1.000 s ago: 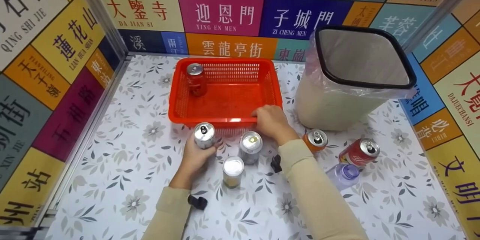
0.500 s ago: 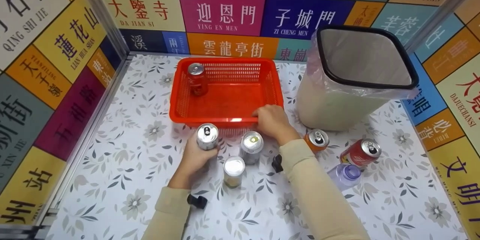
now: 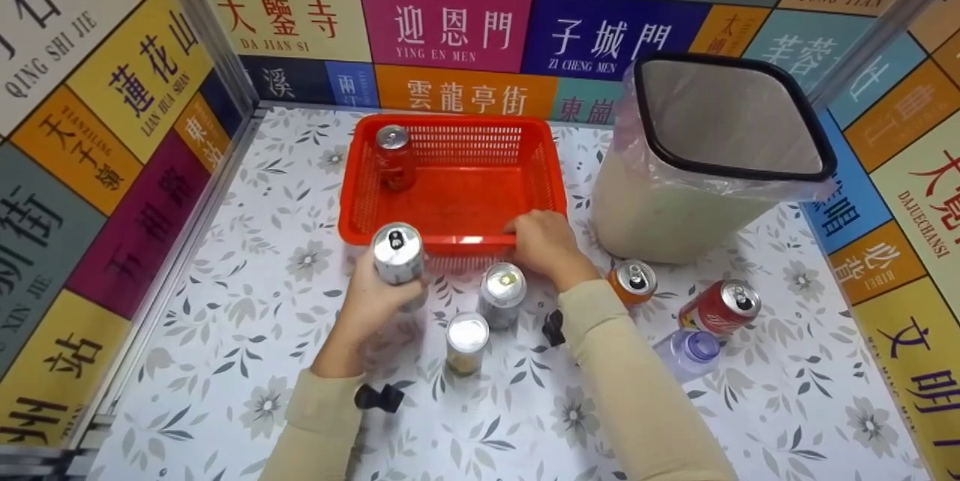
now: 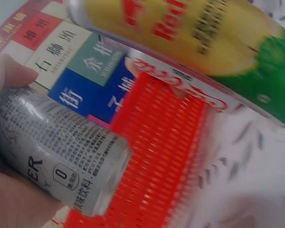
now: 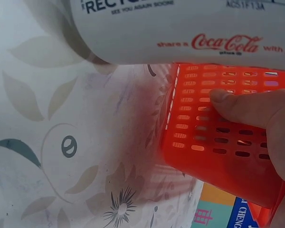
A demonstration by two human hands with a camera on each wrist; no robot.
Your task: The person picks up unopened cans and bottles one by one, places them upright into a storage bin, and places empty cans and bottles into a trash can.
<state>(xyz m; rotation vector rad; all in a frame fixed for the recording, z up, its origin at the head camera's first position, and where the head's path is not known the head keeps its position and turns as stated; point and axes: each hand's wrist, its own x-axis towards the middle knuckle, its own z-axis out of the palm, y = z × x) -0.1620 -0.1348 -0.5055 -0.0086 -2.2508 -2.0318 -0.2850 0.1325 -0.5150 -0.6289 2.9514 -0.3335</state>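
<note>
My left hand (image 3: pixel 365 308) grips a silver drink can (image 3: pixel 398 260), its opened top facing up, just in front of the red basket (image 3: pixel 450 245). In the left wrist view that can (image 4: pixel 61 152) slants against the basket's perforated wall. My right hand (image 3: pixel 545 241) holds the basket's front rim near its right corner; its thumb (image 5: pixel 237 107) lies on the outer wall in the right wrist view. A red can (image 3: pixel 395 162) stands inside at the back left. Before the basket stand a silver Coca-Cola can (image 3: pixel 502 297) and a yellow-green can (image 4: pixel 204 42).
A tall bin (image 3: pixel 652 218) with a plastic liner and black rim stands right of the basket. An orange can (image 3: pixel 632 284), a red can (image 3: pixel 716 310) and a purple-capped bottle (image 3: pixel 686 355) are to the right of my right arm. Printed panels (image 3: pixel 450 23) wall the table in.
My left hand has lifted the silver can and shifted slightly left and toward the basket's front rim. The right hand stays on the rim.
</note>
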